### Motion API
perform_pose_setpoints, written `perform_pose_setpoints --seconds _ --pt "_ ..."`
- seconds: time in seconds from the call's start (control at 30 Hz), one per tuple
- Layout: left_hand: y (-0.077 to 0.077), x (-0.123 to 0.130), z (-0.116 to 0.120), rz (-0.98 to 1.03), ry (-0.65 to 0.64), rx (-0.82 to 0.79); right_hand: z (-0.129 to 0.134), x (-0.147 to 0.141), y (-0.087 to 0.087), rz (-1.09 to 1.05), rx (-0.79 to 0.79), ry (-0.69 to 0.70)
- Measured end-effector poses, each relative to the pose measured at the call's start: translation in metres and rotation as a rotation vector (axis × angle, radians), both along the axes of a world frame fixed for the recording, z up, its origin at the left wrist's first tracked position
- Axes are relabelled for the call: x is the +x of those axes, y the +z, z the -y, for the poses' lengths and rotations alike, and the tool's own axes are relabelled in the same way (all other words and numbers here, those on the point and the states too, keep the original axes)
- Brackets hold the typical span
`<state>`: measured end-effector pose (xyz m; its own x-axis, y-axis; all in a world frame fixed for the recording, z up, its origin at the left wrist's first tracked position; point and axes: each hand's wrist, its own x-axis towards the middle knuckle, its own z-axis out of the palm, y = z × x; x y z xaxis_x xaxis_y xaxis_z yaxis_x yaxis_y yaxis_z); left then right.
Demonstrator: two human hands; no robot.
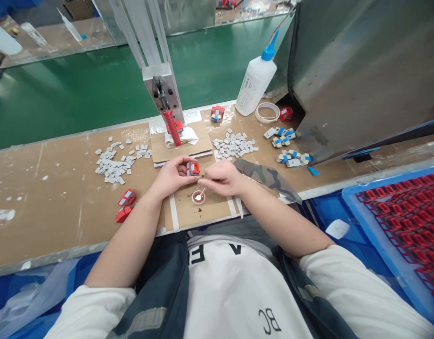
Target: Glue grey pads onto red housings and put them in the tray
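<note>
Between thumb and fingers, my left hand (172, 177) grips a small red and grey part (193, 168) above the cardboard sheet. My right hand (222, 179) is closed just to its right, pinching a thin stick (202, 191) whose lower end points into a small round dish (198, 197) of reddish-brown and white stuff. Dark brown spots mark the cardboard (188, 216) below the dish. Two more red parts (126, 197) lie left of my left forearm. Small grey pieces lie in two piles, one at the left (114, 165) and one behind my right hand (235, 145).
A metal press with a red handle (171, 127) stands behind my hands. Farther right are a white bottle (256, 80), a tape roll (267, 113), taped grey parts (293, 158) and camouflage cloth (269, 176). A blue crate (354, 197) of red parts sits at the right.
</note>
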<state>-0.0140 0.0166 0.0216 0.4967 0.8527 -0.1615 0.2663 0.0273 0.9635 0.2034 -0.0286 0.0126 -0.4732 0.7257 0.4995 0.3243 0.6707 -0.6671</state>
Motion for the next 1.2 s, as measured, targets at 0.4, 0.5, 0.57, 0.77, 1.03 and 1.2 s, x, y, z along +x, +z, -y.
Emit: perform_pose_setpoints --seconds 0.4,0.5,0.57,0.77,1.03,1.2 --pt "0.001 -0.003 -0.002 0.279 0.007 -0.055 0.027 0.057 0.055 0.692 -0.029 -0.58" --pt "-0.001 -0.002 -0.001 0.383 -0.024 -0.123 0.043 0.118 0.045 0.845 -0.055 -0.834" --pt "-0.003 -0.002 -0.002 0.436 -0.041 -0.151 0.049 0.156 0.028 0.968 -0.105 -0.864" --pt "-0.004 -0.002 -0.001 0.489 -0.07 -0.148 0.055 0.197 0.002 0.89 -0.14 -0.824" --pt "-0.005 -0.001 0.006 0.206 0.007 0.208 0.031 0.086 0.021 -0.437 -0.541 -0.601" --pt "-0.004 -0.003 0.013 -0.056 0.084 0.577 0.007 0.01 0.024 -0.775 -0.893 -0.257"
